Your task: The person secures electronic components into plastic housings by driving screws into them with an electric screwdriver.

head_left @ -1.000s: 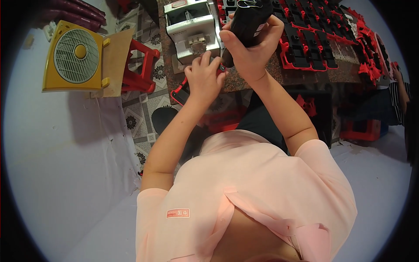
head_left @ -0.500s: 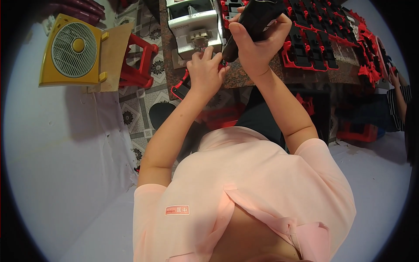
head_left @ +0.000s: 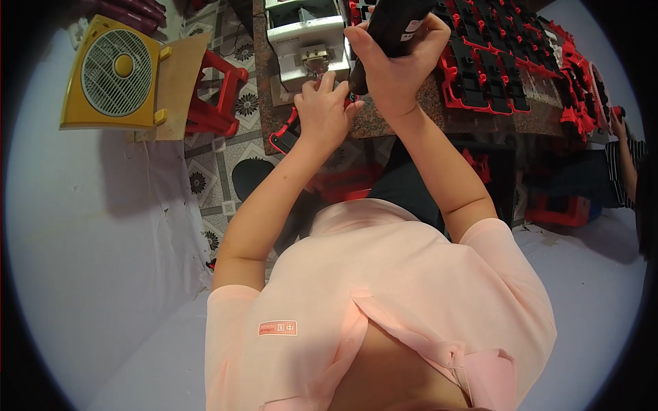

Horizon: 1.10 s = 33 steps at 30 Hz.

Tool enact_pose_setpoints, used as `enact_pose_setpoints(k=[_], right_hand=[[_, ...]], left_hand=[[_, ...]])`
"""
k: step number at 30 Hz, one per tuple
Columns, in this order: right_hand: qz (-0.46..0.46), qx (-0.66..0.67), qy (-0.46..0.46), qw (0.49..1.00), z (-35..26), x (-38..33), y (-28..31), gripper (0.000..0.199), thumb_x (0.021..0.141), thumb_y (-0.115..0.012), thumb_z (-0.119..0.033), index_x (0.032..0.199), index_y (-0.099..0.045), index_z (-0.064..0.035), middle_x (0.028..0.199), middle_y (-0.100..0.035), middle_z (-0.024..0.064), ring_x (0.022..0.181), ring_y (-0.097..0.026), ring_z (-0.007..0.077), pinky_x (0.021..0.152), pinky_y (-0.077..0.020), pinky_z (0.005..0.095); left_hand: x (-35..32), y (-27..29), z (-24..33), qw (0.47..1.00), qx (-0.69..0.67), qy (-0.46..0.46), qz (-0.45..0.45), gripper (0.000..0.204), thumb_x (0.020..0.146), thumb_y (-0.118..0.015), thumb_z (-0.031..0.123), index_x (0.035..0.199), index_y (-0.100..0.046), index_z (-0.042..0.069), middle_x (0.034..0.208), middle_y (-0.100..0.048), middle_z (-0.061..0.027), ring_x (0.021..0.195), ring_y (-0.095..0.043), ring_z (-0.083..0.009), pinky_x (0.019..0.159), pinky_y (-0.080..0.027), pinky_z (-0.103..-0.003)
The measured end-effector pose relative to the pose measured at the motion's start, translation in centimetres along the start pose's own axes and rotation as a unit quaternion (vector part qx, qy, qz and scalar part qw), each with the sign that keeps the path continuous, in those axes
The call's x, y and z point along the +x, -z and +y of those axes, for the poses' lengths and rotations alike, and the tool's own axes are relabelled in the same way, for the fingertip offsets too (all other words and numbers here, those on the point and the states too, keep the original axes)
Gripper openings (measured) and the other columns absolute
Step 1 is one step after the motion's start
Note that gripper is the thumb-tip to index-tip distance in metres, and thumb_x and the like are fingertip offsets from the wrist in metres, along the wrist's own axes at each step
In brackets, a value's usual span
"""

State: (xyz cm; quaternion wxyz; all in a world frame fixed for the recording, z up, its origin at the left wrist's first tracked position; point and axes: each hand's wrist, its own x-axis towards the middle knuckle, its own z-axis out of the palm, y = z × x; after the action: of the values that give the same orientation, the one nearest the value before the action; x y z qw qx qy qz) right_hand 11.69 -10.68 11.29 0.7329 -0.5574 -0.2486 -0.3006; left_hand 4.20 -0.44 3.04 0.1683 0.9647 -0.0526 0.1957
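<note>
The right hand (head_left: 404,79) is gripping a black tool (head_left: 396,31), thumb and fingers wrapping its body, and the tool's lower end is pointing down just beside the fingers of the left hand. The left hand (head_left: 320,113) is curling over a red and black part (head_left: 286,135), holding it on the table (head_left: 384,125) near its front edge, just in front of a pale machine (head_left: 308,41). 1 end of the part is showing left of the wrist and a small bit is showing by the fingertips; the palm is hiding the middle. Whether the tool is touching the part, the view is not making clear

The main risk seems to be a slip: the tool's end is sitting so near the left thumb and index finger that a sideways skid could be catching skin, most likely from a loose hold or an uneven push. The tool is leaning, its top tilting right, so pressure at that slant could be scuffing the part or turning it under the palm. Because the part is lying near the edge, pushing on its outer end could be tipping it. The machine is standing close, so a forward jolt could be knocking the left knuckles
</note>
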Motion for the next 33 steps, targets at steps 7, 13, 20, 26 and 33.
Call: enact_pose_setpoints(k=[7,13,20,26,33], right_hand=[[0.007,0.003,0.045,0.999,-1.3,0.3,-1.0,0.075,0.074,-0.092,-0.011,0.121,-0.035,-0.0035,0.110,-0.051,0.0088,0.094,-0.055,0.0124,0.079,-0.0494,0.0272],[-0.017,-0.045,0.079,0.996,-3.2,1.0,-1.5,0.054,0.088,-0.081,-0.011,0.120,-0.038,-0.0103,0.091,-0.051,0.0015,0.071,-0.051,0.0072,0.060,-0.0420,0.0217],[-0.042,0.034,0.067,0.996,0.9,0.5,0.4,0.068,0.081,-0.084,-0.001,0.123,-0.032,-0.0068,0.107,-0.059,0.0102,0.086,-0.068,0.0134,0.074,-0.0583,0.0256],[-0.049,0.069,0.051,0.995,-0.6,0.3,-0.6,0.070,0.079,-0.086,-0.003,0.124,-0.033,-0.0056,0.110,-0.056,0.0105,0.091,-0.063,0.0132,0.077,-0.0545,0.0267],[-0.083,0.074,0.053,0.992,-1.0,0.3,-0.3,0.071,0.077,-0.088,-0.003,0.124,-0.034,-0.0040,0.108,-0.055,0.0087,0.092,-0.062,0.0128,0.077,-0.0530,0.0266]], left_hand=[[0.1,0.1,0.0,1.000,-0.009,0.000,0.003,0.034,0.080,-0.080,0.035,0.102,-0.069,0.011,0.125,-0.057,-0.0096,0.106,-0.056,-0.0408,0.081,-0.044,-0.053],[0.0,0.1,0.0,1.000,-0.014,0.005,0.007,0.034,0.080,-0.080,0.035,0.102,-0.069,0.011,0.124,-0.057,-0.0095,0.105,-0.056,-0.0395,0.081,-0.044,-0.052],[0.0,0.0,0.1,1.000,-0.014,0.005,0.019,0.034,0.079,-0.080,0.034,0.103,-0.070,0.012,0.126,-0.056,-0.0102,0.114,-0.052,-0.0385,0.086,-0.043,-0.052],[-0.2,0.2,0.1,0.997,-0.061,0.004,0.046,0.033,0.079,-0.080,0.029,0.104,-0.070,0.012,0.129,-0.056,-0.0096,0.124,-0.048,-0.0385,0.093,-0.040,-0.054],[0.0,-0.3,-0.2,0.996,-0.038,-0.031,0.069,0.034,0.077,-0.081,0.028,0.103,-0.071,0.009,0.121,-0.061,-0.0088,0.128,-0.046,-0.0379,0.098,-0.037,-0.053]])
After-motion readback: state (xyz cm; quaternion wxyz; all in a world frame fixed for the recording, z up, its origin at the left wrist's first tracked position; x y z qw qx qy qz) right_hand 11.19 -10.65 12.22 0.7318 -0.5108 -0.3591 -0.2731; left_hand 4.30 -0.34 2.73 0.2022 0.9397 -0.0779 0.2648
